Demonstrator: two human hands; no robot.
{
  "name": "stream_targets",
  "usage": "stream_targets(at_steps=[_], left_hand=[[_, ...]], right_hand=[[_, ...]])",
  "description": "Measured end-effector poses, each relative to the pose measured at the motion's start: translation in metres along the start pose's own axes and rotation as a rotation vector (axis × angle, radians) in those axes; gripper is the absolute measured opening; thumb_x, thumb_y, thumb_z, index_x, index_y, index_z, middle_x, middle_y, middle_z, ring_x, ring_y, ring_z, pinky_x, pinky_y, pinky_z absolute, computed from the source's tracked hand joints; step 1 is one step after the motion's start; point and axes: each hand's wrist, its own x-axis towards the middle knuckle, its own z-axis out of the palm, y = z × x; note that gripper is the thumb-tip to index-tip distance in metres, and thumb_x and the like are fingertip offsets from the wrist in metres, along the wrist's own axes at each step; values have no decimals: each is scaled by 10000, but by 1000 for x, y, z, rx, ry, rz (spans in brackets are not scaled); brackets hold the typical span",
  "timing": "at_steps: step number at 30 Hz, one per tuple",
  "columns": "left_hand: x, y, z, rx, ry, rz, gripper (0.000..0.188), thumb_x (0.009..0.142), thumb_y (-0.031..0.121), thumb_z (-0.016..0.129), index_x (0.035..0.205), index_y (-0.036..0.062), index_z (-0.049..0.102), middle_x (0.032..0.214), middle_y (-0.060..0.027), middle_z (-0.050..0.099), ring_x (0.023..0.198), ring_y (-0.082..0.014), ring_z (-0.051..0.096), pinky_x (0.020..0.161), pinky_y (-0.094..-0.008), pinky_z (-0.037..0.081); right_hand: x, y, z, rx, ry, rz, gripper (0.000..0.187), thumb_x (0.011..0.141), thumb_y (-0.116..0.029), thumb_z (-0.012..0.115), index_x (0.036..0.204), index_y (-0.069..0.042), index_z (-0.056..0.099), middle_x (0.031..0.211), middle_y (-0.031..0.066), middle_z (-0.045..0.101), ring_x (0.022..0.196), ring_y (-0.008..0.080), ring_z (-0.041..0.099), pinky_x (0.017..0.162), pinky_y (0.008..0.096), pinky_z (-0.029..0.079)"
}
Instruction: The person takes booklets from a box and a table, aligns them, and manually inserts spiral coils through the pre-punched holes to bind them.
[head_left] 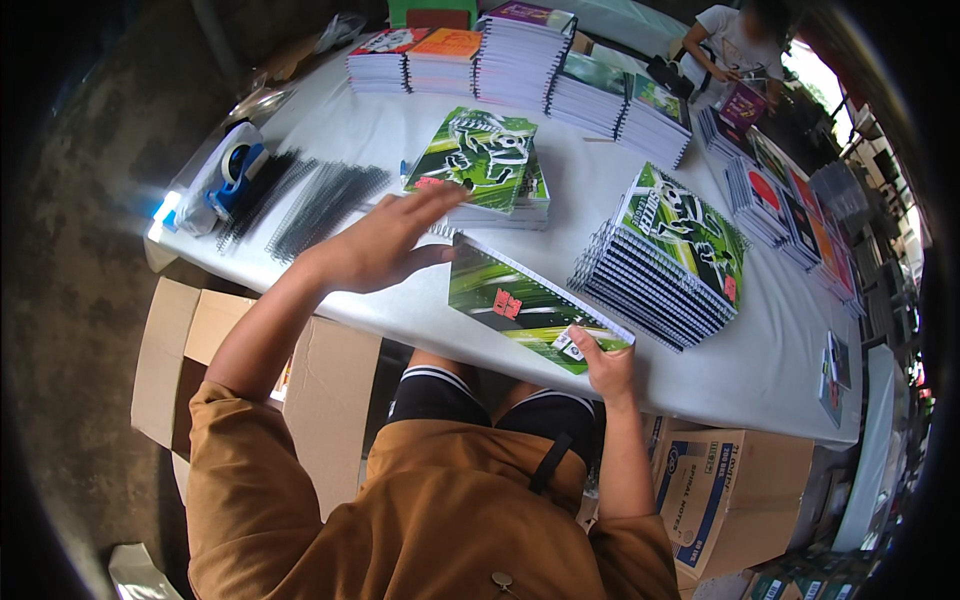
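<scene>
A green notebook (pixel 520 305) with a soccer design is tilted over the near table edge, its punched edge facing up and away from me. My right hand (pixel 608 368) grips its lower right corner, thumb on the cover. My left hand (pixel 385 238) is at its upper left end, fingers stretched out and thumb by the corner. A short piece of dark coil shows between that thumb and fingers. Just beyond lies a small stack of green covers and pages (pixel 475 160). To the right stands a tall stack of coil-bound green notebooks (pixel 665 260).
Loose black plastic coils (pixel 320 205) lie on the left of the white-covered table (pixel 400 320), beside a blue tape dispenser (pixel 238 172). Notebook stacks (pixel 520 60) line the far side. Cardboard boxes (pixel 335 400) stand below the near edge. Another person (pixel 740 50) works at far right.
</scene>
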Motion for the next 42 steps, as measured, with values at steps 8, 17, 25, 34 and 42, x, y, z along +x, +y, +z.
stream_targets(at_steps=[8,17,25,34,42], left_hand=[[9,17,-3,602,132,208,129,764,181,661,810,105,568,844,-9,568,870,-183,547,820,-333,364],[-11,0,44,646,440,6,1012,660,745,485,1335,5,337,1433,-222,219,1326,-420,177,1033,-597,60],[-28,-39,74,632,802,210,1106,738,800,215,1367,-106,131,1446,-295,48,1332,-478,-28,991,-609,-151],[-39,-43,104,100,845,157,1068,768,729,364,1383,-84,43,1439,-303,40,1333,-449,7,1026,-593,-60],[-22,-10,93,349,884,323,1062,767,767,281,1368,-101,162,1438,-305,24,1324,-487,-10,1027,-603,-58]], right_hand=[[-2,0,5,-417,-99,-262,270,790,42,574,1054,21,622,946,158,667,820,220,660,717,287,509],[-9,8,14,-476,-55,-469,351,726,102,553,1053,-1,634,972,151,663,892,260,655,774,315,509],[-25,4,35,-568,-26,-602,282,766,-3,592,1042,-18,646,961,144,666,869,277,656,769,337,514],[-29,2,38,-527,-94,-649,295,725,1,647,1019,26,639,918,180,664,817,284,664,734,342,527],[-28,3,30,-507,-64,-696,299,744,-18,640,1039,28,628,935,164,665,804,275,667,721,344,525]])
